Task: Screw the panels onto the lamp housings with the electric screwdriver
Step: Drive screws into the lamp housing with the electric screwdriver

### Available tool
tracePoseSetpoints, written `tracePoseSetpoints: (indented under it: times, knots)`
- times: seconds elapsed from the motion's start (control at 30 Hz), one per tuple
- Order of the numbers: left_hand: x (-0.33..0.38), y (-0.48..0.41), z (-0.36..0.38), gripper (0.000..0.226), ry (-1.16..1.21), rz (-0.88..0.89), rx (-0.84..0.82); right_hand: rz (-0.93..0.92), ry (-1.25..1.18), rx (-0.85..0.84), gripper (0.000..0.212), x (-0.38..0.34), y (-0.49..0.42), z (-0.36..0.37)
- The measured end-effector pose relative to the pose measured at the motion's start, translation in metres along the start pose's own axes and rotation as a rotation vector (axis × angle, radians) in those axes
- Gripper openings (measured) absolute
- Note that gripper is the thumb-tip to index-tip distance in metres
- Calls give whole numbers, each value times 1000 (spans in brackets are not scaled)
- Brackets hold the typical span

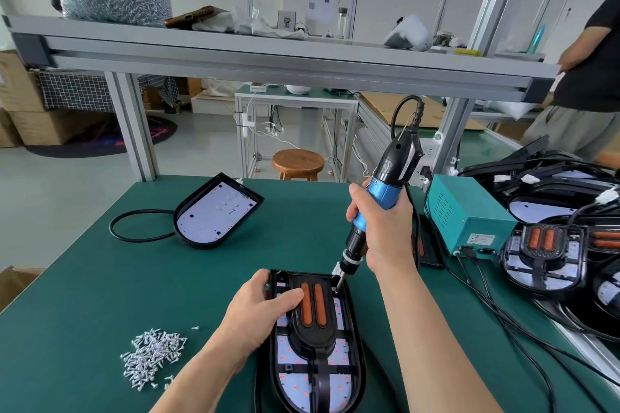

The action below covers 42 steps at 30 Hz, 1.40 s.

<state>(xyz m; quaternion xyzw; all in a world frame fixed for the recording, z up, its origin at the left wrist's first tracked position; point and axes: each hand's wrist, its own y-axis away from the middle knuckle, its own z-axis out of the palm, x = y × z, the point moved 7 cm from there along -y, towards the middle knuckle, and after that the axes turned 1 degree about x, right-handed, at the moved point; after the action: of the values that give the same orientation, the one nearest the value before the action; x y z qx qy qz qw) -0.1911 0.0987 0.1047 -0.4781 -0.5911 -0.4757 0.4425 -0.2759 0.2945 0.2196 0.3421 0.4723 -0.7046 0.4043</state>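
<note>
- Nearest us: lamp housing (339, 354) lying flat at the near edge of the table (100, 295), rounded end toward us and cut off by the bottom of view, square end away.
- We see its white LED board dotted with red points. A black panel (312, 330) sits on top, with two orange strips side by side on its wide end and a narrow stem running toward us.
- Left hand (265, 308) holds the lamp housing: thumb hooked on the far-left corner, fingers bent over the panel, tips touching the left orange strip.
- Right hand (382, 228) wraps the blue grip of the electric screwdriver (379, 194), fingers closed tight. The tool is tilted, top leaning away and right, bit down at the housing's far-right corner beside the panel edge.
- We have open green table left of and beyond the housing. Loose screws (151, 357) are piled near-left, apart from the left forearm.
- Second housing (216, 211) lies far-left near the far table edge, board up, with a black cable (111, 227) looping off its left side.
- Right side is crowded: teal power box (466, 214) just beyond the right hand, its cables trailing past the right forearm, stacked housings (550, 255) at the right edge.
</note>
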Motion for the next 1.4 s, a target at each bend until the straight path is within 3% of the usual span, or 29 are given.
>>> tracePoseSetpoints:
  times: [0.33,0.93,1.1,1.4]
  knots:
    - [-1,-2,0,39,-2,-2,-14,2,-17,-168,17,0,3,17]
    - [-3,-3,-1,47,-9,-3,-26,37,-169,-122,18,-17,5,-6]
    - [-5,-5,-2,47,-14,-7,-27,68,-418,26,16,-35,-4,-34]
    - [-4,-4,-2,48,-35,-22,-9,429,-742,459,17,32,61,-85]
